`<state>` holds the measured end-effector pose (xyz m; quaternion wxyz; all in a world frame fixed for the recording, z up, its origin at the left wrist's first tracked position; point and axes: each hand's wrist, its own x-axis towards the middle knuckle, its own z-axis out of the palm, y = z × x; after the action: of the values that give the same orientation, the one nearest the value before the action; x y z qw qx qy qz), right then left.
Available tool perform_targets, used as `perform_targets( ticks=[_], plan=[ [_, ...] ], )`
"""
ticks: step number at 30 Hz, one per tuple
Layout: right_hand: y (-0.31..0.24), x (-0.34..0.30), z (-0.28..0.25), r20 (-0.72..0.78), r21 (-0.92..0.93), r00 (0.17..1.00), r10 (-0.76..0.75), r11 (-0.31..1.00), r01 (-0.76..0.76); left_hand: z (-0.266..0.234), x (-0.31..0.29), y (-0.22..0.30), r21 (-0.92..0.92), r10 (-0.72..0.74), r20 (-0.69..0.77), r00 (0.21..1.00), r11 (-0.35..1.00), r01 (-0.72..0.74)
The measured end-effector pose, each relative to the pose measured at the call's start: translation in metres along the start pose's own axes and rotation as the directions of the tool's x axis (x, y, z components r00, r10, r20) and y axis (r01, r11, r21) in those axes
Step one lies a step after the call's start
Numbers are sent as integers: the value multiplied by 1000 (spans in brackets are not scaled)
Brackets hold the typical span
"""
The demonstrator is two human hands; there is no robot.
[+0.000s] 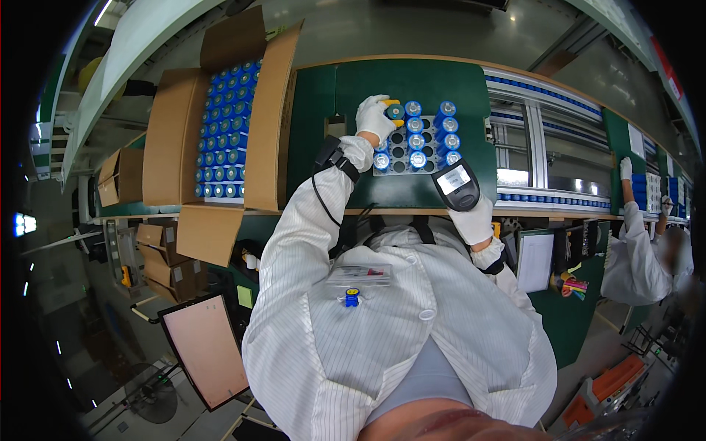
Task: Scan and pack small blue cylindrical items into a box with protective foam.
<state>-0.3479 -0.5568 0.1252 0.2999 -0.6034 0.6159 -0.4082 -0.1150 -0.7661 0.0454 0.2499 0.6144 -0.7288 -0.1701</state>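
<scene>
Cell [396,112] in L hand [373,117], fwd-left of R hand [473,219].

A worker's left arm [294,235], sleeved in white pinstripe, reaches from the lower left toward upper center, a black wristband [344,162] around its cuff. The white-gloved left hand [376,120] pinches with yellow-tipped fingers [392,102]. Right of center, the right hand [472,220], also gloved, is closed in a grip, its wrist partly bare.
</scene>
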Motion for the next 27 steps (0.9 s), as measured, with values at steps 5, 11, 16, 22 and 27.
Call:
perform_targets(
  ticks=[5,11,16,22,27],
  plan=[
    [4,2,0,13,-10,1000,10,1000,-10,1,6,3,3,-83,64,994,997,83],
    [-3,9,2,4,1,1000,11,1000,-11,1,20,4,97,-136,153,979,988,123],
    [-4,11,11,30,28,1000,6,1000,-7,-14,12,3,113,-174,130,976,981,160],
    [26,5,20,11,-36,998,-54,998,55,-126,-51,50,-6,-4,-122,993,1000,3],
    [22,14,39,102,44,995,-20,999,16,-269,-113,43,38,-3,-391,921,999,20]
  ],
)
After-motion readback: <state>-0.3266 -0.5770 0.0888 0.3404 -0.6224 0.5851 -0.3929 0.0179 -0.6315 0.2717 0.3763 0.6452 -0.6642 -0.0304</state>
